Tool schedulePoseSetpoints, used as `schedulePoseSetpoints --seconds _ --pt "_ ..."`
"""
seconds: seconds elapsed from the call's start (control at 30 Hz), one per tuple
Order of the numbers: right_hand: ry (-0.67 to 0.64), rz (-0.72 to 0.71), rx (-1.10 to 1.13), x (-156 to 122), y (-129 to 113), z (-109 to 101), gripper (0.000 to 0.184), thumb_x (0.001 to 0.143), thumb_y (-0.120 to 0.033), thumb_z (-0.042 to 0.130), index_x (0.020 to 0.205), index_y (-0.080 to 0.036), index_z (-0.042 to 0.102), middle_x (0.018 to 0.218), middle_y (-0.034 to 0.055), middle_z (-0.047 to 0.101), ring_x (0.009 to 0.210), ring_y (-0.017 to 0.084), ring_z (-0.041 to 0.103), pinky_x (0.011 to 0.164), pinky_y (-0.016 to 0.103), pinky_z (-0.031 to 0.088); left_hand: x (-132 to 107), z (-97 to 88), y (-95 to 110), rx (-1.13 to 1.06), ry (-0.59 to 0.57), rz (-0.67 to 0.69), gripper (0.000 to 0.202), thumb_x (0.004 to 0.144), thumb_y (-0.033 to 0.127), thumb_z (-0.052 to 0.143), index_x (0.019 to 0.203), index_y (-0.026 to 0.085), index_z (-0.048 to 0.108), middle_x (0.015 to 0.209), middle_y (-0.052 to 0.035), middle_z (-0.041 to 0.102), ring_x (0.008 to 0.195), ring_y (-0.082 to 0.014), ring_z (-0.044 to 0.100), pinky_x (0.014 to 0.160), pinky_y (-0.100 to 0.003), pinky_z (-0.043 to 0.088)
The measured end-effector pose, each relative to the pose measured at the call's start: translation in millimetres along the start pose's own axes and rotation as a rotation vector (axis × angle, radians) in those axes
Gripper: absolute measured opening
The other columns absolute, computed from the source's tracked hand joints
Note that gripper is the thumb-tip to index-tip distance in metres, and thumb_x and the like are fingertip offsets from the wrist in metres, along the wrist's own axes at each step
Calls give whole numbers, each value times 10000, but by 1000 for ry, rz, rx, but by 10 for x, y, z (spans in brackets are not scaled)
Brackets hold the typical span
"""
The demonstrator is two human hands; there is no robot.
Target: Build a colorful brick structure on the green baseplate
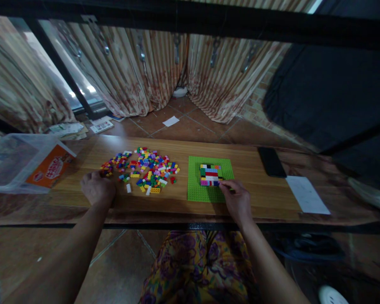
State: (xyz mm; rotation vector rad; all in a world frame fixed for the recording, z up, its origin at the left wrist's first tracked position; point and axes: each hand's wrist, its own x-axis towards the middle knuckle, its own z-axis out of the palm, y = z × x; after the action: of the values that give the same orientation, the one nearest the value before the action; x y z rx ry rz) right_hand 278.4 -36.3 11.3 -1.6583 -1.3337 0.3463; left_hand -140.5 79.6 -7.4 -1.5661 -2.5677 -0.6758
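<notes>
A green baseplate lies on the wooden table and carries a small block of coloured bricks. My right hand rests at the block's lower right corner, its fingers pinched together against the bricks. To the left lies a spread pile of loose coloured bricks. My left hand sits curled on the table at the pile's left edge, fingers bent over the nearest bricks; what they hold, if anything, is hidden.
A clear plastic box with an orange card stands at the table's left end. A black phone and a white sheet of paper lie to the right. Curtains and a tiled floor lie beyond the table.
</notes>
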Motion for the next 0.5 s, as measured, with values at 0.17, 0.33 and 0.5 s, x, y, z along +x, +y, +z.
schedulePoseSetpoints --seconds 0.17,0.33,0.5 --pt "-16 -46 -50 35 60 37 231 853 -384 604 860 -211 758 911 79 669 872 217 641 772 360 514 5 7 -18 19 -6 21 408 801 168 446 1133 53 652 1128 -201 586 1110 -316 489 971 -446 398" --pt "6 -14 -23 32 77 52 210 831 -379 623 848 -217 756 909 74 671 861 213 640 783 366 510 3 2 -5 15 -7 3 408 799 152 452 1142 62 653 1168 -202 575 1115 -319 490 967 -455 409" --pt "44 26 46 29 69 77 217 814 -390 630 820 -207 746 897 73 686 858 214 641 793 372 507 -5 -10 3 24 -15 4 402 814 155 457 1154 61 650 1154 -200 576 1132 -323 492 978 -469 415"
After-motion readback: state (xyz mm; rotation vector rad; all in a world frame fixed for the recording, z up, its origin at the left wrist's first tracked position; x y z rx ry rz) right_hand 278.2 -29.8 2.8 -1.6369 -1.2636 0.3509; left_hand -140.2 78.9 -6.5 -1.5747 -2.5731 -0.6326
